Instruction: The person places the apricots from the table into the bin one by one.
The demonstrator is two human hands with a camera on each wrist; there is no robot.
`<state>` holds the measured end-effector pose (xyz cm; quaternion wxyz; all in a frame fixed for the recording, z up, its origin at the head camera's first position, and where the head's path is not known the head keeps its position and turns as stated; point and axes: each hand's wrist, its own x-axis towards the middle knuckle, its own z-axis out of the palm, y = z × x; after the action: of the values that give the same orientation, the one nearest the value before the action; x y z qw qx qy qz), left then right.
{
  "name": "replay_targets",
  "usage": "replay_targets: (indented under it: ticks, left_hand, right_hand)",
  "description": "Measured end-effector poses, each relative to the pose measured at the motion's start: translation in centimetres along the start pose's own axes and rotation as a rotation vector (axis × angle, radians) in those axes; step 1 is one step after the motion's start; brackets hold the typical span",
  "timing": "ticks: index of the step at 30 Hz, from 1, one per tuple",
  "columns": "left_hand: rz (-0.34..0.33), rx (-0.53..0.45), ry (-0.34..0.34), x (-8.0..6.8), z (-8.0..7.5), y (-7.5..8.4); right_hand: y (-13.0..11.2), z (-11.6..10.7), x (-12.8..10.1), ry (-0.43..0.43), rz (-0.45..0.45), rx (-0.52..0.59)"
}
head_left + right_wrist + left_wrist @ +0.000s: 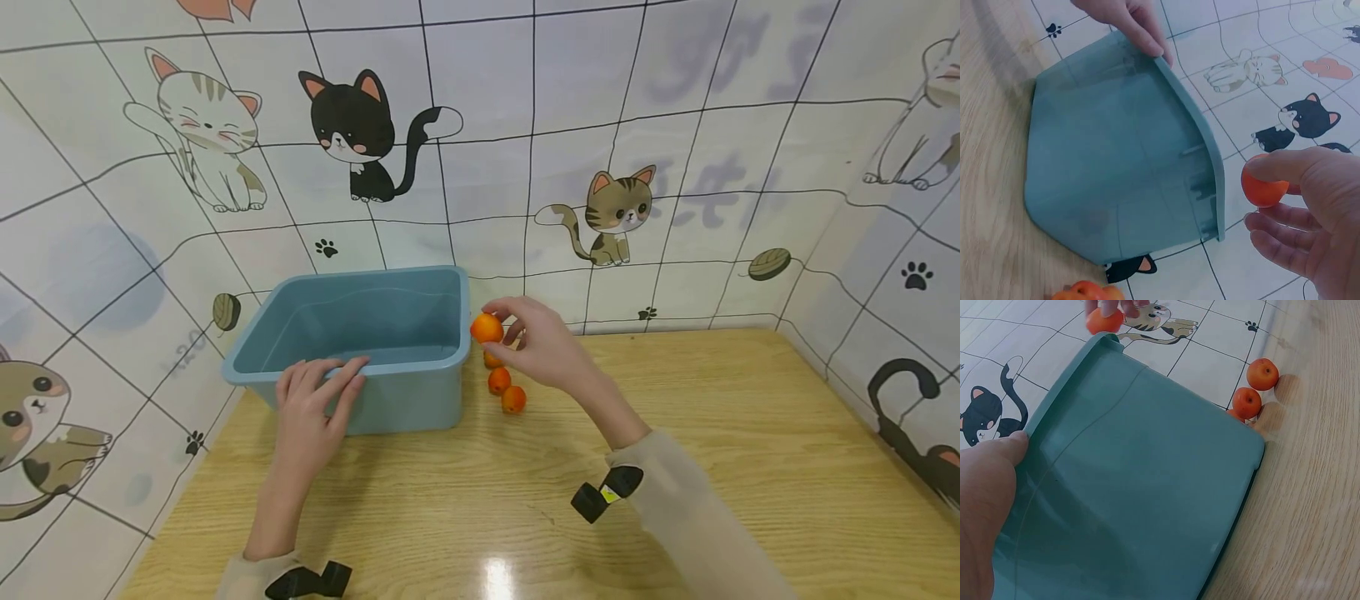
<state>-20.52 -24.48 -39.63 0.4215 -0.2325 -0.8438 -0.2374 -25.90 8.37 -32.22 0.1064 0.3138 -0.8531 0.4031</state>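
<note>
A blue-green plastic bin [408, 398] stands on the table. My left hand [311, 417] grips its front rim, fingers over the edge and thumb [1007, 450] on the outer side. To the right of the bin, my right hand [536, 343] pinches a small orange [487, 328] between thumb and fingers, raised beside the right rim. In the right wrist view the held orange [1264, 182] sits at the thumb tip, with the other fingers loosely bent below. Several more small oranges [513, 399] lie in a row on the table along the bin's right side, partly hidden by the held one.
The wooden table [675, 433] ends at a wall covering [495, 183] printed with cartoon cats and a line grid, which also runs along both sides. The bin's back stands near this wall. Black camera straps [607, 493] sit on both wrists.
</note>
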Motion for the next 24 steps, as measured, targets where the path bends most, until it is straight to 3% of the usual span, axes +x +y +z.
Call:
replay_targets:
  ticks: [24]
  left_hand:
    - [-0.004,0.008,-0.007,-0.1,0.0,-0.2]
  right_hand:
    - [-3.9,3.2,4.6,-0.035,-0.126,-0.054]
